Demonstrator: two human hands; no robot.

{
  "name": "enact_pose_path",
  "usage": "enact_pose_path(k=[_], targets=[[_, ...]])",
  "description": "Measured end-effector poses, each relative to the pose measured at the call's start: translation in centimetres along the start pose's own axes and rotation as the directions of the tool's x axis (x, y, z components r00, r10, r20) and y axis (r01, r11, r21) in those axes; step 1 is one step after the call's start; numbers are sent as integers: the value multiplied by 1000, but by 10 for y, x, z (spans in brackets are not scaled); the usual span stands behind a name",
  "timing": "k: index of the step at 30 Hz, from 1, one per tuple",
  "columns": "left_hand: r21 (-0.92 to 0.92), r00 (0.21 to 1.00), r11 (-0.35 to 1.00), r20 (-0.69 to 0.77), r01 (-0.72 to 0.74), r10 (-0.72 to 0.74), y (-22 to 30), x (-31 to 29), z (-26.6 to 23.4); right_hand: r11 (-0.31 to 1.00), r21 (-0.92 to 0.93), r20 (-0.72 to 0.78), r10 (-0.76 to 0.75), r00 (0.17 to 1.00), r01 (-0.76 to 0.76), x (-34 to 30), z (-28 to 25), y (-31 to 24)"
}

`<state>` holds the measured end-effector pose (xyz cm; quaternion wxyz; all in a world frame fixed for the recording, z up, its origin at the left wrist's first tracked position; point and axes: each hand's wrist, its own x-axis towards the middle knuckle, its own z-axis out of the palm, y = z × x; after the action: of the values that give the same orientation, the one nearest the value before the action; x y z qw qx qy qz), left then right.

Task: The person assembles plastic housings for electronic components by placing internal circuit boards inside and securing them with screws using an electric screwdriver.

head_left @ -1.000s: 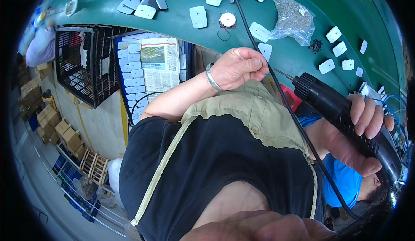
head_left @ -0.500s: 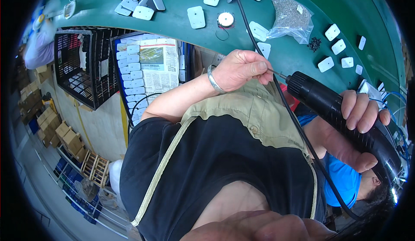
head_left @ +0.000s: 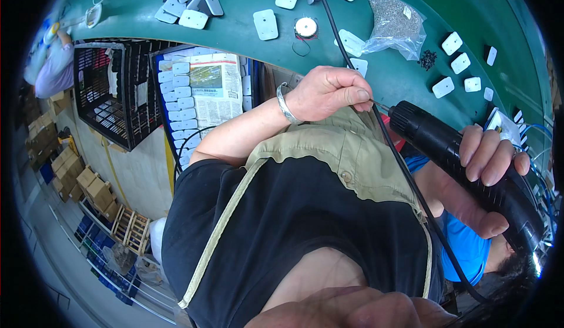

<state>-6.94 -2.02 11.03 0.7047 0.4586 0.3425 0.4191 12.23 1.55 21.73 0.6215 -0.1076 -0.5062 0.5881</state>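
In my right hand [head_left: 489, 157] I grip a black electric screwdriver [head_left: 437, 133], fingers wrapped around its body and its nose pointing left. A thin metal bit [head_left: 382, 105] sticks out of the nose toward my left hand [head_left: 329, 96]. The left thumb and fingertips are pinched together at the bit's tip; whatever small thing lies between them is hidden. A black cable [head_left: 395, 146] hangs diagonally past these fingertips, in front of my body. Beyond the left hand, a white round part with a thin wire [head_left: 305, 27] lies on the green table [head_left: 235, 28].
Several pale rounded plates [head_left: 265, 24] are scattered over the table, with a pile at the back left. Right of them are a clear bag of small grey pieces [head_left: 395, 25] and small black bits [head_left: 428, 60]. Black crates [head_left: 126, 93] and a newspaper-lined tray [head_left: 220, 107] stand left.
My left fingertips have moved slightly right along the bit, and less of it shows. The screwdriver has shifted slightly; both grips stay the same.
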Motion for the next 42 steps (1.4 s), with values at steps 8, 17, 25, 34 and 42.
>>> enact_pose_path(k=[8, 17, 25, 34, 42], targets=[[-82, 998, 995, -28, 50, -52, 1, 1, 6, 999, 30, -49, -29, 998, 30, -3, 0, 4], [514, 947, 806, -42, 294, -318, -62, -26, -35, 988, 91, -277, -94, 956, 124, 0, -16, -12], [726, 905, 548, -394, 415, -164, -115, 28, -9, 990, 104, -263, -61, 963, 91, 0, -25, -16], [781, 961, 610, -254, 135, 112, -140, 36, -7, 989, 85, -269, -93, 959, 120, 0, -19, -17], [667, 932, 707, -362, 238, 29, -125, 31, -5, 991, 46, -283, -111, 953, 129, 1, -7, -6]])
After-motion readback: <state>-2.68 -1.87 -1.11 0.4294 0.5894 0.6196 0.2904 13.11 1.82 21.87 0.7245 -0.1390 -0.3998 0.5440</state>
